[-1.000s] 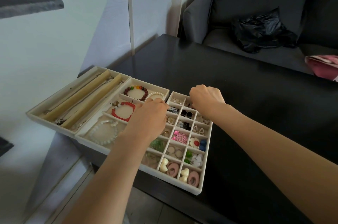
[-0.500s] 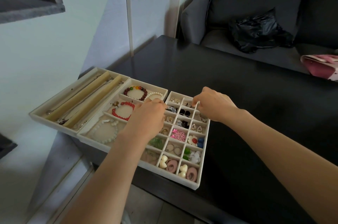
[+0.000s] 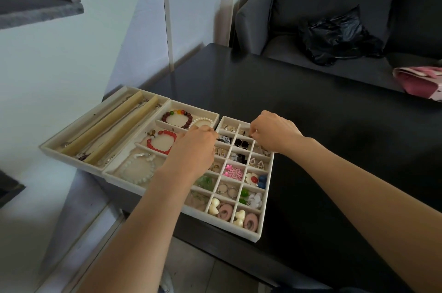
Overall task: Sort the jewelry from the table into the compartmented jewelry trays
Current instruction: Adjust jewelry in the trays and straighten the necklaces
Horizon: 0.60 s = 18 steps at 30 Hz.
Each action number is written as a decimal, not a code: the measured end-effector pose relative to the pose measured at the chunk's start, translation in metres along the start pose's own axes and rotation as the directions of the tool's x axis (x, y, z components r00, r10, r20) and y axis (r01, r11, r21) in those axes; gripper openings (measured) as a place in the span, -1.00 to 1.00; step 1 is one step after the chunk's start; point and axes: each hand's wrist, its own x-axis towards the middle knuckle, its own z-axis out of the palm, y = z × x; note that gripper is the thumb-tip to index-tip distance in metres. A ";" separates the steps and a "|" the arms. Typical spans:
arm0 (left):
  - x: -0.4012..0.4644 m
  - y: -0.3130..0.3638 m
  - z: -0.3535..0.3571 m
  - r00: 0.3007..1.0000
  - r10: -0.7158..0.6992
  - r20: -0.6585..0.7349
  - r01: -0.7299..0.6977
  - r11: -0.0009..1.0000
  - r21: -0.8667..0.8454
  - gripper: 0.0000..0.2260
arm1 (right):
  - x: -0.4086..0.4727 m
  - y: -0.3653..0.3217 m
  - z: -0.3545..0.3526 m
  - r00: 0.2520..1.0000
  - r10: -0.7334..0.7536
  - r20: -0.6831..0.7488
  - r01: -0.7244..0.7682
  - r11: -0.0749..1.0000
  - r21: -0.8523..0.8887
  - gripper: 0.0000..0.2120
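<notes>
Three cream trays sit side by side at the table's left edge. The necklace tray (image 3: 71, 135) holds chains over long rolls. In the bracelet tray (image 3: 210, 114) lie a dark bead bracelet (image 3: 177, 114), a red one (image 3: 161, 141) and white ones (image 3: 138, 168). The grid tray (image 3: 262, 221) has several small compartments filled with earrings and rings. My left hand (image 3: 193, 149) hovers over the grid tray's left column with fingers curled; what it holds is hidden. My right hand (image 3: 275, 133) reaches into the far right compartment and pinches a small dark earring (image 3: 250, 135).
The black table (image 3: 311, 125) stretches to the right and behind the trays. Behind it stands a grey armchair (image 3: 263, 18) with a black plastic bag (image 3: 339, 37). A pink pouch (image 3: 421, 80) lies at the far right. The trays overhang the table's left edge.
My right hand moved from the grid tray's far middle to its far right corner and dipped its fingertips into that compartment. My left hand stayed nearly still.
</notes>
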 end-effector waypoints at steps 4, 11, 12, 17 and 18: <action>0.000 0.000 -0.001 1.000 0.003 0.001 -0.003 1.000 -0.007 -0.62 | 0.001 -0.001 0.002 1.000 0.001 0.018 -0.001 1.000 -0.005 -0.78; 0.000 -0.001 0.001 1.000 0.006 0.002 -0.006 1.000 -0.003 -0.62 | 0.005 0.000 0.004 1.000 0.005 0.020 -0.007 0.998 0.067 -0.79; 0.000 -0.001 0.001 1.000 0.008 0.005 -0.008 1.000 0.000 -0.62 | 0.005 0.001 0.004 1.000 0.011 0.013 -0.013 0.996 0.084 -0.79; 0.000 -0.002 0.002 1.000 0.013 0.013 -0.013 1.000 0.003 -0.59 | 0.002 0.003 0.002 0.999 0.037 0.014 -0.038 0.992 0.122 -0.77; 0.000 -0.002 0.002 1.000 0.012 0.013 -0.012 1.000 0.003 -0.59 | 0.000 0.004 0.002 0.999 0.036 0.019 -0.038 0.992 0.122 -0.76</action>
